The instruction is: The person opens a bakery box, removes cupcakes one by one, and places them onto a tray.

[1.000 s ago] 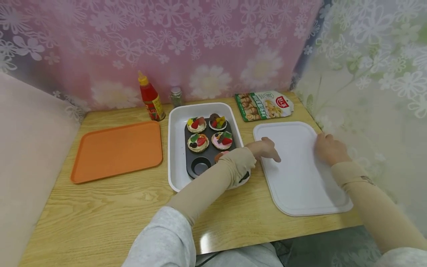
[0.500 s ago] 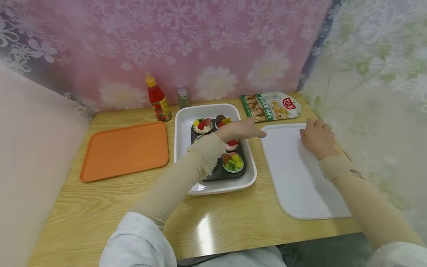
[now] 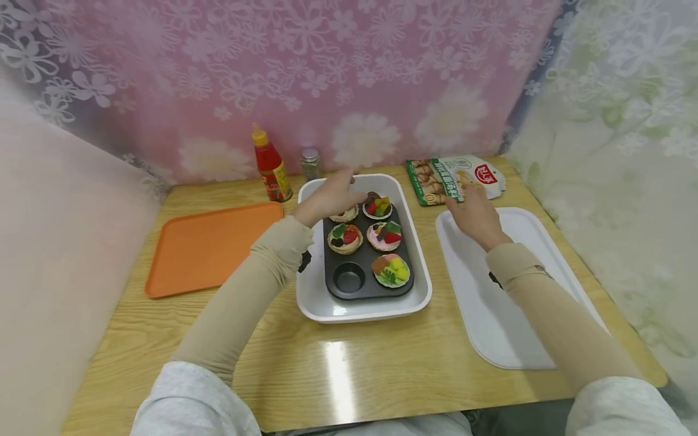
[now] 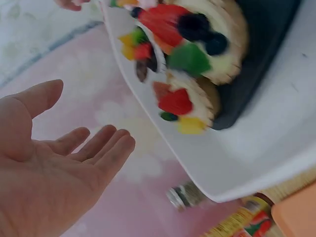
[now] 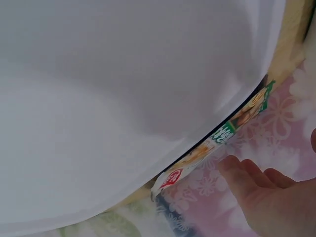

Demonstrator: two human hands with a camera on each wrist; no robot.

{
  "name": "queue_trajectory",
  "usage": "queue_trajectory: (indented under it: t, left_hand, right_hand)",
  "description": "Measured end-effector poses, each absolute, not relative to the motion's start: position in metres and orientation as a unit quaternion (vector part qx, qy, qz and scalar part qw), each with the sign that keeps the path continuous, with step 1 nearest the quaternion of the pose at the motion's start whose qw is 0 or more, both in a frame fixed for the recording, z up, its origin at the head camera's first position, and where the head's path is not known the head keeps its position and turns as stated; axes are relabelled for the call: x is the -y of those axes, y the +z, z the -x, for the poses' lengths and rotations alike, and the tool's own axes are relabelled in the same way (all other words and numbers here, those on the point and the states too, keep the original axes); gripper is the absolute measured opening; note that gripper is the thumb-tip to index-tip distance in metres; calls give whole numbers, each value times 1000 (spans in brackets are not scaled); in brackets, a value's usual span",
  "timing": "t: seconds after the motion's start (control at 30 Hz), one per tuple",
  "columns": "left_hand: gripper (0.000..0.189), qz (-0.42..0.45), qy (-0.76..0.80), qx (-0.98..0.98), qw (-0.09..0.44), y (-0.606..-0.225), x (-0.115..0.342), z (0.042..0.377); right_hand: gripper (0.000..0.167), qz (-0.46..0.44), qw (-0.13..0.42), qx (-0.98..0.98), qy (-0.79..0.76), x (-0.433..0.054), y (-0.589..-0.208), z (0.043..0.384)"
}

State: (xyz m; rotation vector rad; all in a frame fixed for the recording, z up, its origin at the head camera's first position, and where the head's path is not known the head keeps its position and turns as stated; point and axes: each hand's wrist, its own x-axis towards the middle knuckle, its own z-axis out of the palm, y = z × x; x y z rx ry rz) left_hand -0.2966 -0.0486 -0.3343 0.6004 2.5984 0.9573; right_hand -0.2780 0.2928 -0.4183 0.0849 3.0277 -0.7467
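Several toy fruit tarts, one with yellow and green pieces (image 3: 391, 270), sit in the cups of a dark muffin pan (image 3: 364, 290). The pan lies inside a white deep tray (image 3: 360, 313); its front left cup (image 3: 349, 277) shows a bare dark bottom. Above the tray's back left part hovers my left hand (image 3: 334, 197), partly covering a back tart (image 3: 346, 213). Its fingers are loosely spread and hold nothing in the left wrist view. My right hand (image 3: 475, 217) is over the back left corner of a flat white tray (image 3: 507, 327), its fingers overlapping a food packet (image 3: 455, 178) without gripping it.
An orange tray (image 3: 209, 248) lies on the wooden table (image 3: 283, 375) at the left. Behind stand a red sauce bottle (image 3: 272, 166) with a yellow cap and a small spice jar (image 3: 311, 163). Floral curtains (image 3: 338, 79) enclose the back and sides.
My left hand has swung left from beside the flat white tray to over the deep tray. The right hand has shifted left from the flat tray's right edge toward the packet. The view has drifted slightly.
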Motion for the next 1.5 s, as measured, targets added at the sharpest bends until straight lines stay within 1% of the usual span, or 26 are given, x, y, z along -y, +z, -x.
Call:
queue_trajectory:
  t: [0.07,0.17,0.3,0.5,0.7,0.93,0.97,1.03,1.2,1.3,1.5]
  left_hand:
    - [74,-201,312,-918,142,-340,56,302]
    - [79,-186,275,-934,136,-348,66,308]
    - [86,-174,249,-942,141,-356,75,313]
    - [88,-182,258,-935,165,-372,77,323]
    - [87,-187,255,-930,189,-387,72,329]
    - [86,-178,242,-931,206,-387,67,331]
    - [84,-179,238,-932,207,-387,67,331]
    - [75,-183,228,-933,208,-385,67,332]
    - [42,-193,202,-939,199,-383,64,329]
    - [37,-191,188,-943,197,-382,61,327]
    - [36,-193,148,-952,189,-384,56,328]
  right_hand:
    - [86,-23,20,-965,-261,-284,-418,281]
    - [85,-16,35,-947,-320,-269,-421,284]
    - [85,-28,60,-913,-402,-247,-425,289]
    - [81,-39,92,-871,-481,-219,-424,293]
    - [82,-58,127,-846,-514,-204,-423,299]
    - [70,-85,147,-834,-525,-200,-421,308]
    - [69,-86,151,-834,-523,-199,-420,309]
    - [66,-85,155,-836,-519,-197,-419,311]
    - [62,-79,152,-849,-500,-193,-419,314]
    - [58,-72,144,-855,-492,-192,-419,315]
    - [47,-62,131,-862,-485,-190,-416,317]
